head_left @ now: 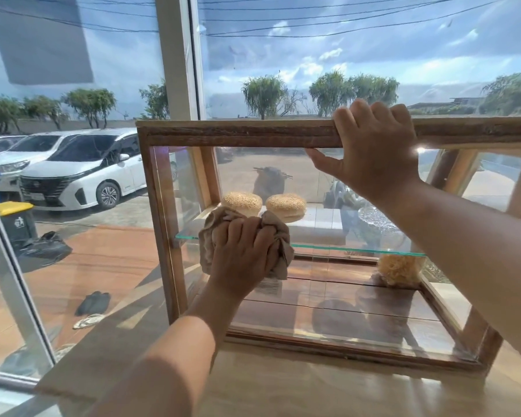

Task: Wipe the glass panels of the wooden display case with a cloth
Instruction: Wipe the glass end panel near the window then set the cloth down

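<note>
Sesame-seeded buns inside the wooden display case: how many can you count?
2. One round sesame-seeded bun sits left on the glass shelf, the other right beside it. Hands may hide more.

Both forearms are bare to the frame edge, and the hands, left point(241, 251) and right point(373, 145), wear nothing.

The wooden display case point(241, 135) stands on a table point(283, 386); the cloth point(278, 233) lies against its front glass at 8 o'clock of the case's middle; two buns point(285, 206) on the glass shelf point(358, 250) behind it; cars point(82, 176) outside at 9 o'clock.
</note>
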`<control>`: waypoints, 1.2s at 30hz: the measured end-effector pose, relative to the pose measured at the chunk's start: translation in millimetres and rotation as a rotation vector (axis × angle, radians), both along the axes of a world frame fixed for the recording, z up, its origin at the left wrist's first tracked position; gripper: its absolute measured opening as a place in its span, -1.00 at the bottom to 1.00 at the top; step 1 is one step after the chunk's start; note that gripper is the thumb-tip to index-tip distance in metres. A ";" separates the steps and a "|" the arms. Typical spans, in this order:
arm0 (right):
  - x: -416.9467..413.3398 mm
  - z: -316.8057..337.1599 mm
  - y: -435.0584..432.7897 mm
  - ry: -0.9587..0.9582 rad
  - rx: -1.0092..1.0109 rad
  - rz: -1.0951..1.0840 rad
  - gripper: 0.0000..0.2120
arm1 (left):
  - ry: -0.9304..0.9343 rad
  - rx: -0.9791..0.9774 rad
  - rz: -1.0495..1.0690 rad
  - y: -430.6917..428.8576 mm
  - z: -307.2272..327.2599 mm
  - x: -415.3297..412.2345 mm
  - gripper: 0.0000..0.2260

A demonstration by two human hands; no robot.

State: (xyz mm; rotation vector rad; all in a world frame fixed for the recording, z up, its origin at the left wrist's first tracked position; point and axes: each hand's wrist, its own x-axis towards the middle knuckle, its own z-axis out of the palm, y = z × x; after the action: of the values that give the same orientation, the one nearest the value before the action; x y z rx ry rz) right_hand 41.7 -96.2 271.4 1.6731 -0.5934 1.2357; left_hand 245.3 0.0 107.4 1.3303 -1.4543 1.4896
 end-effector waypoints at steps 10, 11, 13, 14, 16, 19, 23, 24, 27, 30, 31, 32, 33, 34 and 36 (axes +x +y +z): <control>1.3 -0.9 0.1 -0.013 -0.024 -0.025 -0.43 | 0.058 -0.119 0.087 1.7 94.2 17.2 -0.82; 1.2 -0.8 0.7 -0.004 -0.016 -0.027 -0.42 | 0.094 -0.117 0.072 1.6 82.3 16.4 -0.82; 0.2 -1.0 1.2 0.009 -0.007 -0.035 -0.42 | 0.163 -0.077 0.052 3.6 42.8 14.6 -0.82; -0.2 -0.9 1.5 0.011 -0.004 -0.038 -0.42 | 0.157 -0.036 0.055 6.2 19.7 15.6 -0.81; -0.1 -0.3 1.8 0.015 0.004 -0.044 -0.42 | 0.056 0.072 0.065 13.4 -22.3 21.1 -0.80; 0.3 -0.2 1.8 0.015 0.003 -0.043 -0.42 | -0.111 0.214 0.054 25.3 -47.9 29.1 -0.79; 1.3 0.2 2.6 0.022 0.007 -0.051 -0.42 | -0.075 0.106 0.121 27.6 27.7 44.2 -0.82; 0.9 0.2 3.1 0.024 0.015 -0.053 -0.42 | -0.012 0.029 0.162 27.3 59.0 50.5 -0.82; 0.4 0.4 3.5 0.028 0.026 -0.048 -0.42 | 0.001 -0.050 0.232 28.7 119.9 65.6 -0.78; -0.1 0.5 4.4 0.024 0.024 -0.042 -0.42 | 0.104 -0.086 0.183 24.6 92.4 65.3 -0.78; -0.3 -0.2 4.0 0.023 0.028 -0.048 -0.42 | 0.190 -0.107 0.161 22.8 74.1 62.7 -0.79; -0.2 -0.8 3.6 0.023 0.031 -0.053 -0.41 | 0.263 -0.124 0.134 21.0 57.2 60.2 -0.79; 0.0 -1.0 3.1 0.024 0.033 -0.058 -0.41 | 0.305 -0.137 0.109 19.0 43.4 57.9 -0.78; 0.4 -1.4 2.8 0.023 0.037 -0.062 -0.41 | 0.319 -0.147 0.096 16.8 33.4 56.6 -0.76; 0.3 -1.3 2.1 0.020 0.046 -0.068 -0.40 | 0.317 -0.153 0.105 13.9 19.4 56.6 -0.72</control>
State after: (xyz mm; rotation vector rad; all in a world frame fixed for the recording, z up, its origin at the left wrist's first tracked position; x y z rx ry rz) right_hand 42.0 -94.0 270.1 1.6875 -0.6659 1.1636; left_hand 301.9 13.9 126.8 1.4873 -1.0648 1.3510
